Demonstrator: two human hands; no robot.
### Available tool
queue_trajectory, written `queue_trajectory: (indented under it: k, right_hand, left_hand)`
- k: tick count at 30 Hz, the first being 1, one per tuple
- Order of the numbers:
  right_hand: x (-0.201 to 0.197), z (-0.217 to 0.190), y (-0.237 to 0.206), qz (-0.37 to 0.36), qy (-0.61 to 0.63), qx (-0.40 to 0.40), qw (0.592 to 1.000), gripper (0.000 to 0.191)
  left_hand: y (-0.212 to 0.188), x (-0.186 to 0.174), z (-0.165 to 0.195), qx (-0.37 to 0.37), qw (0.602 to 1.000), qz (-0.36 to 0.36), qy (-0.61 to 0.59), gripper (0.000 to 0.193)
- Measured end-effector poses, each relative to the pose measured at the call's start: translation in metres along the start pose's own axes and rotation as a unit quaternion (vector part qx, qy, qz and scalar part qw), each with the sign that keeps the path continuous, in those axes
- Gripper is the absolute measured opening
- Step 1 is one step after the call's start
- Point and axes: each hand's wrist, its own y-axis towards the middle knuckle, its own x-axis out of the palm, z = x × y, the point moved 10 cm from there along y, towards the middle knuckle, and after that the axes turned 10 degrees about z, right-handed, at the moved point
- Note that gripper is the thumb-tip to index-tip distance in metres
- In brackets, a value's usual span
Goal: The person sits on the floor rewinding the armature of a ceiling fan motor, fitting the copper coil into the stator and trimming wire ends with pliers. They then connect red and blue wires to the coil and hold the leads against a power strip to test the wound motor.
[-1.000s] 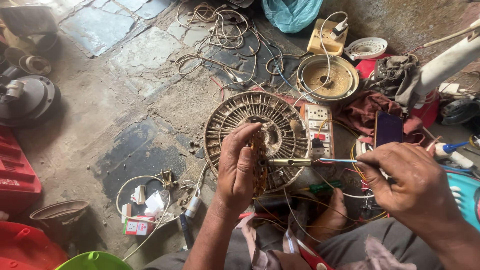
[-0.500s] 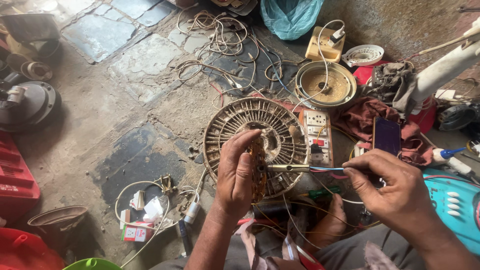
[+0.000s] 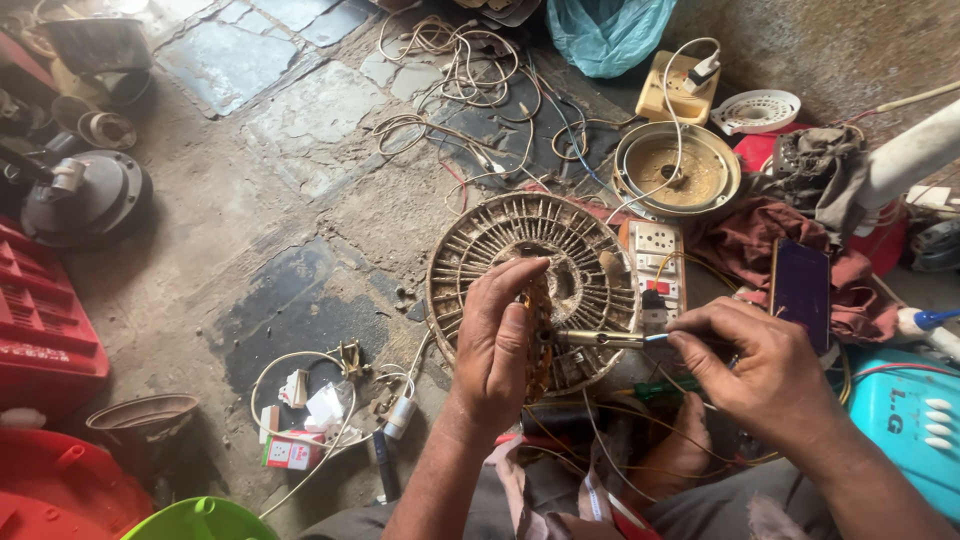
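Note:
A round, dusty fan motor stator (image 3: 530, 290) with radial slots and copper windings lies on the floor in front of me. My left hand (image 3: 497, 345) rests on its near edge, fingers gripping the winding part. My right hand (image 3: 762, 372) pinches the handle of a slim metal soldering iron (image 3: 603, 339), whose tip points left to the spot under my left fingers. Thin wires run from the stator towards my lap.
A white switch board (image 3: 655, 260) lies right of the stator. Behind it sit a round metal motor cover (image 3: 678, 170), tangled wires (image 3: 470, 80), a phone (image 3: 801, 290) on red cloth, red crates (image 3: 40, 330) left, and a small box (image 3: 291, 452).
The view has shifted slightly. My right hand has drawn closer to the stator, bringing the iron's tip against the windings; my left hand keeps its grip.

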Motion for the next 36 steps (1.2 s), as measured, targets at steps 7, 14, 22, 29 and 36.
queue_trajectory:
  k: [7,14,22,29,36]
  right_hand:
    - [-0.013,-0.006,-0.002,-0.011,-0.042,0.022,0.999,0.018]
    - [-0.011,-0.042,0.003,0.021,-0.046,-0.142,0.989,0.018]
    - [-0.026,-0.010,-0.012,0.062,-0.012,-0.037,0.997,0.014]
    - [-0.055,-0.023,-0.007,0.143,-0.011,-0.003,0.990,0.010]
    - [-0.020,-0.070,0.025,0.081,0.036,-0.109,0.990,0.015]
  left_hand:
    - [-0.001,-0.001,0.001,0.009,1.000,0.001,0.004,0.042]
    - [-0.001,0.000,0.002,-0.001,1.000,-0.003,-0.009,0.044]
    - [-0.001,0.000,-0.010,-0.032,0.999,0.009,-0.023,0.033]
    - [0.004,0.006,-0.002,0.007,0.999,0.006,0.035,0.019]
    - [0.006,0.008,0.009,0.008,1.000,-0.017,0.024,0.030]
